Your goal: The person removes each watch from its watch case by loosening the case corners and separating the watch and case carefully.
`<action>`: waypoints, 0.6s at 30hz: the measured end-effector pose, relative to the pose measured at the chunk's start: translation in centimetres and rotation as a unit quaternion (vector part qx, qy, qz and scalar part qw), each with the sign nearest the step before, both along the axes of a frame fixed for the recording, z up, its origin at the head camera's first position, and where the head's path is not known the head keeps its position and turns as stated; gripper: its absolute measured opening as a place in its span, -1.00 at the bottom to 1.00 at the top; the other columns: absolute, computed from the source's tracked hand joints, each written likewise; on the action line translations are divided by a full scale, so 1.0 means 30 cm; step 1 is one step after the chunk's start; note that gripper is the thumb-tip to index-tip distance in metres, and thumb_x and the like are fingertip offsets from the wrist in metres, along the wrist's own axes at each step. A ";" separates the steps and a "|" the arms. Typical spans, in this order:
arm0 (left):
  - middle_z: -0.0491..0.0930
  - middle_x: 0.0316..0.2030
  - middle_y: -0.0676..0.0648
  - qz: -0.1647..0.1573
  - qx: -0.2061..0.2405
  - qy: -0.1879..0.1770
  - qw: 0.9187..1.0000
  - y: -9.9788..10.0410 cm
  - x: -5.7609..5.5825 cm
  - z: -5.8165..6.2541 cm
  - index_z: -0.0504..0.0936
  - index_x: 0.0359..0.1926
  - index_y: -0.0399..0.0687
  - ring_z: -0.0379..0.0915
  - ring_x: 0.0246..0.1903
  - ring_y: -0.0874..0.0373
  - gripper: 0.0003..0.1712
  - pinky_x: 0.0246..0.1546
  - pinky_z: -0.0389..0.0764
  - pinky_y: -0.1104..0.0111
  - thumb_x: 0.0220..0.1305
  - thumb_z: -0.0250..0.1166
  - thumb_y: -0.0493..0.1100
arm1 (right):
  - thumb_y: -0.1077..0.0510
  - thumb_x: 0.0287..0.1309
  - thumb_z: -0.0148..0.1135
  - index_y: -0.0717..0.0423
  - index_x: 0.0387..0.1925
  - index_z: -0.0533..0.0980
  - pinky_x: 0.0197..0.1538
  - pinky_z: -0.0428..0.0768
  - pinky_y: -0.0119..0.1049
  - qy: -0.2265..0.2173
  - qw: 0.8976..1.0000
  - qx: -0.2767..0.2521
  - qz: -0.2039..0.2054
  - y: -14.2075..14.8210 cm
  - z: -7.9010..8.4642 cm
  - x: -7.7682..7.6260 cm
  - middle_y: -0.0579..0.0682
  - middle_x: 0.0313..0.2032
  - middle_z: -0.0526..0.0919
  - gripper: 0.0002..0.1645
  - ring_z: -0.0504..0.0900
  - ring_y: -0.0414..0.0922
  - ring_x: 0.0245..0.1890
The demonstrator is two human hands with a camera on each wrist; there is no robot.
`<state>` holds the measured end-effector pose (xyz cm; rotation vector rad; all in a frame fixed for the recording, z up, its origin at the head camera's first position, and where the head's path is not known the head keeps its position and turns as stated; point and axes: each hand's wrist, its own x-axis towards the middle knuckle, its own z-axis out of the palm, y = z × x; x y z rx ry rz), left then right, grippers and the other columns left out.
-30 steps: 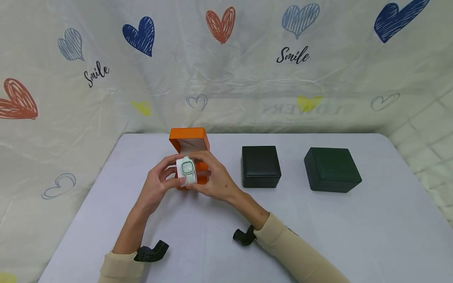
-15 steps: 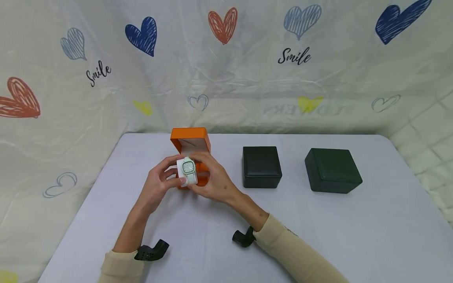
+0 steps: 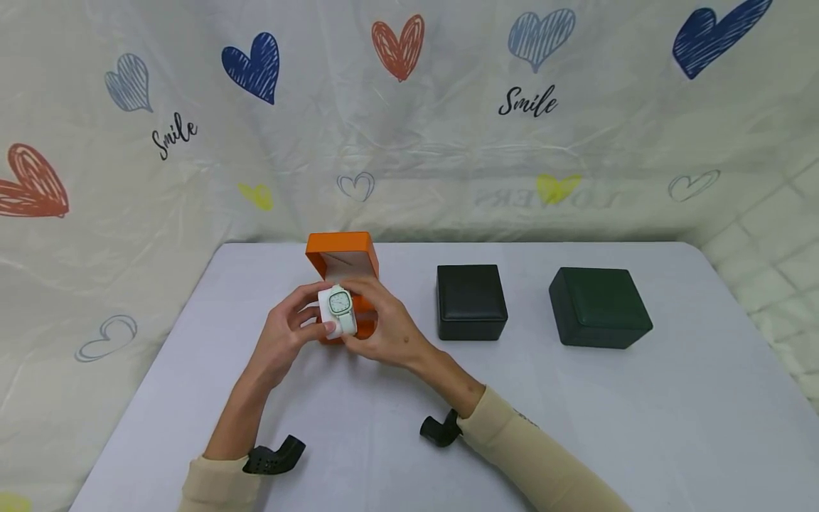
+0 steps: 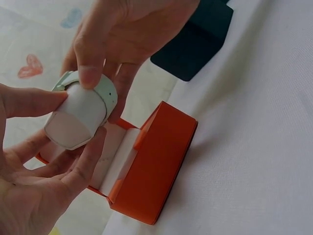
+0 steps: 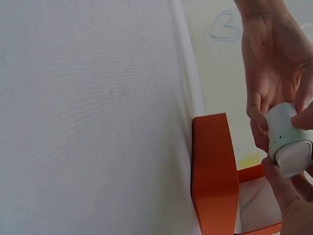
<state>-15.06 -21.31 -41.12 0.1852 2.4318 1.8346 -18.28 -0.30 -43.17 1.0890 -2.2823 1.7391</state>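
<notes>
A pale green wristwatch (image 3: 340, 303) with a squarish face sits strapped round a white watch cushion (image 4: 71, 125). My left hand (image 3: 284, 331) grips one end of the cushion between thumb and fingers. At the other side, my right hand (image 3: 394, 326) pinches the watch and cushion, its thumb against the strap in the left wrist view. Both hands hold the watch face up, over the front part of an orange watch box (image 3: 339, 242). The box's lid stands raised at the back, with a pale lining; the hands hide most of its base.
To the right stand a closed black box (image 3: 472, 301) and a closed dark green box (image 3: 601, 307). They rest on a white-covered table (image 3: 384, 441). Behind it hangs a pale sheet (image 3: 448, 128) printed with hearts. Dark wrist cameras (image 3: 276, 455) jut from both sleeves.
The watch on its cushion has turned very slightly in the hands, and the right fingers have shifted a little on it. The boxes have not moved.
</notes>
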 end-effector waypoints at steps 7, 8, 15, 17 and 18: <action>0.48 0.37 -0.08 0.001 -0.004 -0.004 1.000 0.002 0.001 0.000 0.46 0.42 0.09 0.52 0.20 -0.02 -0.35 0.09 0.63 0.50 0.33 0.35 -0.24 | 0.32 0.02 0.53 0.13 0.36 0.41 0.15 0.73 0.07 -0.007 1.000 -0.011 0.005 0.005 0.002 0.000 0.05 0.30 0.48 -0.16 0.53 -0.02 0.24; 0.49 0.37 -0.09 0.001 -0.003 -0.005 1.000 0.002 0.002 0.001 0.46 0.42 0.08 0.53 0.20 -0.01 -0.35 0.08 0.64 0.50 0.33 0.35 -0.23 | 0.32 0.03 0.54 0.13 0.36 0.42 0.14 0.74 0.05 -0.010 1.000 -0.013 0.007 0.006 0.002 0.001 0.05 0.30 0.48 -0.16 0.53 -0.02 0.24; 0.54 0.30 -0.11 0.001 0.010 -0.015 1.000 0.005 0.002 0.002 0.46 0.39 0.05 0.56 0.16 0.09 -0.36 0.03 0.66 0.47 0.31 0.37 -0.23 | 0.33 -0.02 0.61 0.13 0.35 0.44 0.13 0.75 0.02 -0.025 0.999 -0.027 0.009 0.015 0.002 0.001 0.05 0.30 0.48 -0.13 0.54 0.00 0.24; 0.53 0.31 -0.11 -0.001 0.010 -0.015 1.000 0.005 0.003 0.001 0.46 0.39 0.04 0.56 0.16 0.10 -0.36 0.03 0.67 0.47 0.31 0.37 -0.23 | 0.33 -0.02 0.62 0.14 0.34 0.44 0.13 0.75 -0.01 -0.023 0.999 -0.028 0.008 0.017 0.002 0.001 0.06 0.29 0.49 -0.13 0.54 0.00 0.24; 0.52 0.31 -0.10 -0.001 0.010 -0.015 1.000 0.005 0.003 0.001 0.45 0.39 0.04 0.55 0.16 0.09 -0.36 0.03 0.66 0.47 0.32 0.36 -0.23 | 0.33 -0.03 0.62 0.13 0.34 0.44 0.13 0.75 -0.04 -0.020 0.999 -0.027 0.007 0.018 0.001 0.001 0.06 0.29 0.49 -0.13 0.54 0.00 0.24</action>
